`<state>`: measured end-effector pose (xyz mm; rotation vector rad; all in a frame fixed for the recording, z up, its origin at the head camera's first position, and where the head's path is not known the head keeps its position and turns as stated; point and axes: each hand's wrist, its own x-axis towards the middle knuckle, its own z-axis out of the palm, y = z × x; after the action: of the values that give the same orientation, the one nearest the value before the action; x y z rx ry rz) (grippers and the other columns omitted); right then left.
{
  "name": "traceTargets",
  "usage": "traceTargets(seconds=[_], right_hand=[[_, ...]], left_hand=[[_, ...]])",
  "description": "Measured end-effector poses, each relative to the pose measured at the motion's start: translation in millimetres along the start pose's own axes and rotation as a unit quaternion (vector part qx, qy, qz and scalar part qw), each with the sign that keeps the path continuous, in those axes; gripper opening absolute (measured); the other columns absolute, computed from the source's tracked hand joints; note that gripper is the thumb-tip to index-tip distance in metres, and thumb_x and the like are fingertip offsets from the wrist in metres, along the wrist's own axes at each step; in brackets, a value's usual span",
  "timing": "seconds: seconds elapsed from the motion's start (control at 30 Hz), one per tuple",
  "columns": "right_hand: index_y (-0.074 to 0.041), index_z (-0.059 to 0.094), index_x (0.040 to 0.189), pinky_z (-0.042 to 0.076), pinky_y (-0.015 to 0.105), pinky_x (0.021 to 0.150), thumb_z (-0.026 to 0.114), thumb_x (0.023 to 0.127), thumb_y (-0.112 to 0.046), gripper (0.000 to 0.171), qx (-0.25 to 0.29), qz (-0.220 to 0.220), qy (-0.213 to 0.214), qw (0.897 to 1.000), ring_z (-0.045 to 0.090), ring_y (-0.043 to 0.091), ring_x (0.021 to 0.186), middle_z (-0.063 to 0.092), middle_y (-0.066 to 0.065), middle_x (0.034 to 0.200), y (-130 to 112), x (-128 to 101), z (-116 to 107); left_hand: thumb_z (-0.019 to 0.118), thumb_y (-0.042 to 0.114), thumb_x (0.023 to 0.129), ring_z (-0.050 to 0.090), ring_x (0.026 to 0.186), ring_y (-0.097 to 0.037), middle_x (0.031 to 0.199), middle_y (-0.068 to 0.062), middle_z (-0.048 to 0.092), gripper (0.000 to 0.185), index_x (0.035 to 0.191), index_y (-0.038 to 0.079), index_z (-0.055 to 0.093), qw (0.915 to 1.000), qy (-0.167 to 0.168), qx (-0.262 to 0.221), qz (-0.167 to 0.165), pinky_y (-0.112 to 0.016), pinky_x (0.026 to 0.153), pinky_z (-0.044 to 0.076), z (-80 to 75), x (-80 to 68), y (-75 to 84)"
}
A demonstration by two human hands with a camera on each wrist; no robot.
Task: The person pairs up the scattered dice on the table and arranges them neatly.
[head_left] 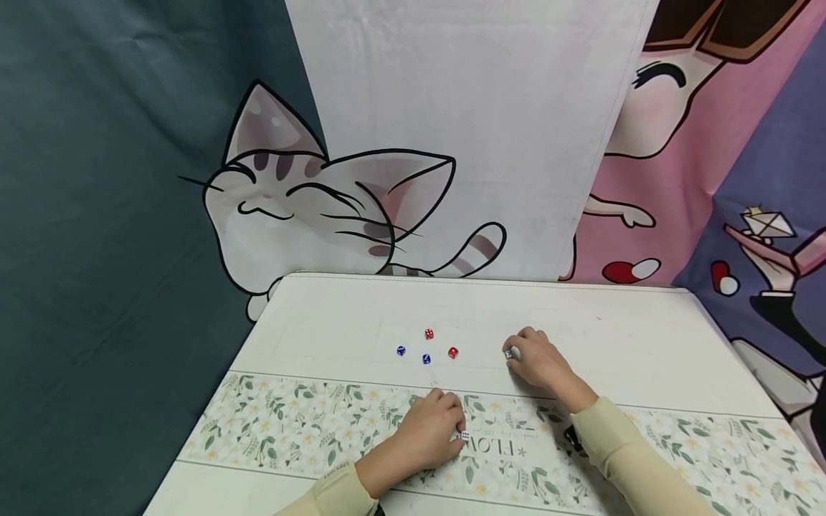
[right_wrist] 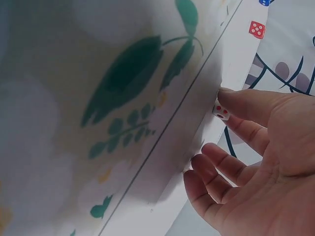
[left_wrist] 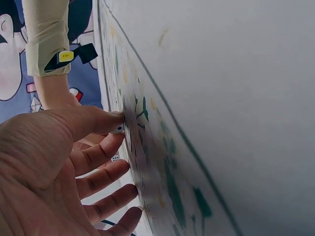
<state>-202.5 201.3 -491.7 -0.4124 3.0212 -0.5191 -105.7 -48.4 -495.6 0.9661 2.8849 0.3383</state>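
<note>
My left hand [head_left: 431, 428] rests low over the floral band of the table, its thumb and index finger pinching a white die [head_left: 464, 435]. In the left wrist view only a sliver of that die [left_wrist: 117, 130] shows between the fingertips. Further back on the right, my right hand [head_left: 538, 360] pinches another white die [head_left: 509, 354] at the tabletop. The right wrist view shows red pips on this die [right_wrist: 221, 111], held between thumb and index finger, with the other fingers loosely bent.
Between and beyond the hands lie two red dice, one farther back [head_left: 429, 334] and one nearer [head_left: 454, 352]. Two blue dice sit to their left, one outer [head_left: 401, 350] and one inner [head_left: 426, 359]. The white table [head_left: 323, 308] ends at a cartoon-printed curtain [head_left: 477, 107].
</note>
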Motion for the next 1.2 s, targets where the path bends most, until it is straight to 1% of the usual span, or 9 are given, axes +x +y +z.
traceTargets(seconds=[0.4, 0.6, 0.8, 1.03, 1.2], right_hand=[[-0.013, 0.071, 0.103, 0.047, 0.051, 0.086, 0.073, 0.093, -0.017, 0.012, -0.007, 0.01, 0.002, 1.0, 0.053, 0.033, 0.105, 0.059, 0.016, 0.119, 0.2, -0.3, -0.2], [-0.015, 0.07, 0.1, 0.047, 0.05, 0.085, 0.073, 0.093, -0.017, 0.008, -0.017, 0.018, -0.002, 1.0, 0.052, 0.032, 0.105, 0.059, 0.015, 0.117, -2.9, -5.1, 1.9], [-0.016, 0.07, 0.098, 0.046, 0.05, 0.084, 0.075, 0.092, -0.017, 0.009, -0.018, 0.002, 0.003, 1.0, 0.052, 0.032, 0.105, 0.059, 0.013, 0.116, -8.4, -16.4, 3.7], [-0.017, 0.07, 0.097, 0.044, 0.043, 0.077, 0.076, 0.09, -0.017, 0.009, -0.021, -0.015, 0.012, 1.0, 0.05, 0.025, 0.097, 0.06, 0.008, 0.111, -19.3, -31.8, 6.7], [-0.018, 0.069, 0.094, 0.044, 0.04, 0.075, 0.077, 0.089, -0.016, 0.01, -0.022, -0.031, 0.016, 0.999, 0.05, 0.023, 0.094, 0.06, 0.005, 0.109, -27.5, -41.8, 9.1]], left_hand=[[0.079, 0.033, 0.086, 0.049, 0.097, -0.011, 0.108, 0.009, 0.06, 0.018, 0.082, 0.026, 0.063, 1.0, 0.002, 0.002, -0.003, -0.032, 0.078, 0.043, 0.8, 0.0, 0.0], [0.079, 0.033, 0.087, 0.049, 0.096, -0.011, 0.108, 0.009, 0.059, 0.018, 0.082, 0.027, 0.062, 1.0, 0.002, -0.001, 0.0, -0.032, 0.078, 0.043, 0.8, -0.9, -0.2], [0.079, 0.032, 0.086, 0.049, 0.096, -0.011, 0.107, 0.009, 0.059, 0.017, 0.082, 0.026, 0.064, 1.0, 0.006, -0.002, 0.002, -0.031, 0.077, 0.043, 1.1, -0.7, -0.3], [0.079, 0.033, 0.086, 0.05, 0.097, -0.011, 0.108, 0.009, 0.06, 0.017, 0.082, 0.026, 0.064, 1.0, 0.003, -0.001, -0.001, -0.032, 0.08, 0.044, -0.5, -0.6, 0.5], [0.079, 0.034, 0.086, 0.049, 0.098, -0.011, 0.108, 0.009, 0.059, 0.017, 0.082, 0.026, 0.064, 1.0, 0.001, -0.003, -0.002, -0.032, 0.081, 0.044, -0.8, -0.5, 0.2]])
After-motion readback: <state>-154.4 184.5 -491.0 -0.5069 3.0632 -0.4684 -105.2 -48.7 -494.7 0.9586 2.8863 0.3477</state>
